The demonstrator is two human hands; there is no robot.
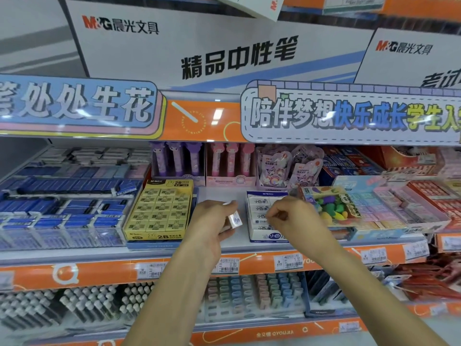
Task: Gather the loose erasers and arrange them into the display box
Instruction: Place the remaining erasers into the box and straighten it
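1. The left hand (212,221) sits just left of frame centre, over the bare strip of shelf (219,193) between two boxes, its fingers curled around a small white eraser (235,219) with more white showing at the fingertips.
2. At 3 o'clock from that hand stands the white display box (259,216), holding stacked white erasers in printed sleeves.
3. The right hand (291,218) hangs over the box's right half, fingers bunched in a pinch; whether they grip an eraser I cannot tell, as the hand hides its own fingertips.
4. At 9 o'clock from the left hand is a yellow 2B eraser box (157,211), packed full.
5. At 3 o'clock from the right hand lies a clear pack of coloured novelty erasers (331,208), tilted.
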